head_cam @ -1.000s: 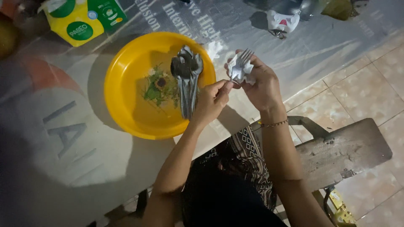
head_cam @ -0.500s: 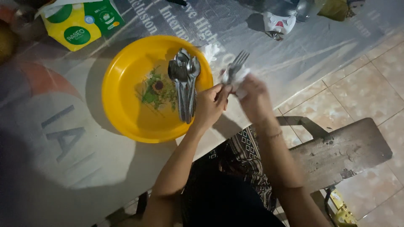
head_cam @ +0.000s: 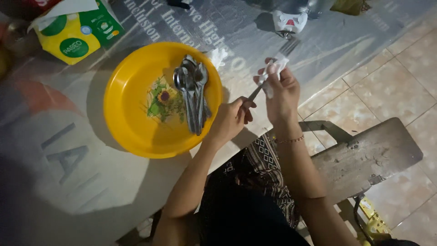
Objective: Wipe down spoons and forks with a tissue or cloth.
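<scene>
seated, left hand pinches a fork handle; right hand presses a tissue around its neck, above the surface edge, beside a yellow bowl of spoons; a loose pinch could likely drop it to the floor

The fork is hiding its middle under the tissue and the right hand, its tines blurring. The left hand is covering the handle's end. The top edge is cutting off the green and yellow packet.
</scene>
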